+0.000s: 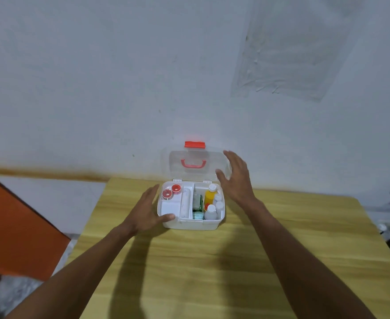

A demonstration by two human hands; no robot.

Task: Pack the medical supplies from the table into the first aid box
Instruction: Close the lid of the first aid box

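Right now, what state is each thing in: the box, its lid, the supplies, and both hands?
first aid box: on the table, open, holding supplies.
lid: raised, upright at the back.
red tape rolls: in the tray, left compartment.
yellow bottle: inside, right compartment.
white bottle: inside, right compartment, upright.
left hand: open, thumb on the box's front left rim.
right hand: open, empty, by the lid's right edge.

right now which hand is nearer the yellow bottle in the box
Right. The right hand is raised just beyond the box's right rim by the open lid, beside the yellow bottle. The left hand is at the box's left front corner, across the tray.
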